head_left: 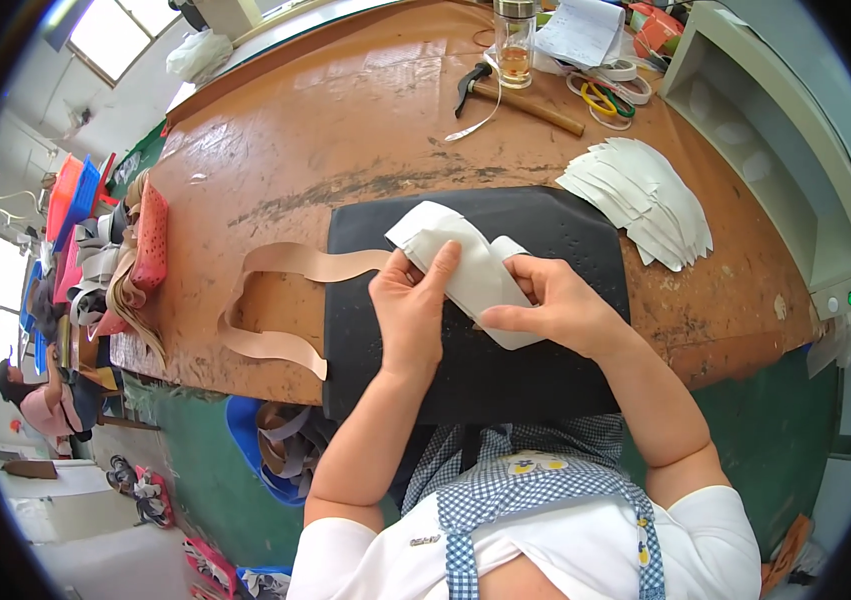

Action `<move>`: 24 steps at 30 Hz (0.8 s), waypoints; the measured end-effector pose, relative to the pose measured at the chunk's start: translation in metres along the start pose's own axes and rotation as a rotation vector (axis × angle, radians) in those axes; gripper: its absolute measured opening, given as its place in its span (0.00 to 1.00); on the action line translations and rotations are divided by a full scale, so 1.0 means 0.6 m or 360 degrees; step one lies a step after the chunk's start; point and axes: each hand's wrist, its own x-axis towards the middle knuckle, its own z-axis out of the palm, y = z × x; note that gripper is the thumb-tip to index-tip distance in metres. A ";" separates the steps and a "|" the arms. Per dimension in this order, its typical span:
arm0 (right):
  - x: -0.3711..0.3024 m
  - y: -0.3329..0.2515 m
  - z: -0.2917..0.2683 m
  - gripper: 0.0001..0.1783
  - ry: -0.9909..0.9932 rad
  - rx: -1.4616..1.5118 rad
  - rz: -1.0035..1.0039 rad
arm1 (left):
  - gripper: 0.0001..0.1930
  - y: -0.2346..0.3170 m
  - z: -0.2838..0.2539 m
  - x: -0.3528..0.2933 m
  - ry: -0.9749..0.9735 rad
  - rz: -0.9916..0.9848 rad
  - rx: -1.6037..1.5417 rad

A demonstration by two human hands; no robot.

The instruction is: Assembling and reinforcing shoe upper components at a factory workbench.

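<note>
In the head view, my left hand (410, 312) is near the middle of the frame, and it pinches a white piece (467, 268): the thumb presses on the top side, and the other fingers go under it. My right hand (567, 308), just to the right, holds the same piece at its right part, between the thumb and the bent fingers. Above these right fingers a short white end appears; I cannot tell if it is a fold or a second piece. The white piece is raised over a black mat (585, 235), in the centre of the frame.

A beige strip (290, 260) curves over the brown desk (245, 140), left of centre. One end lies at the left edge of the mat, and the other goes to my left hand; whether I grip it, I cannot tell.

Right of the mat, a fanned pile of white pieces (640, 200) overlaps its upper right corner. At the top right are a hammer (535, 107), a glass jar (513, 65) and yellow-handled scissors (600, 98). At the left stands a pink basket (152, 235) with strips, and at the lower left, below the desk, a blue tub (243, 425).
</note>
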 end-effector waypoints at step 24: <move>-0.015 -0.011 -0.023 0.25 -0.0327 0.0066 -0.0135 | 0.14 0.031 -0.024 -0.023 -0.0358 -0.0510 -0.0590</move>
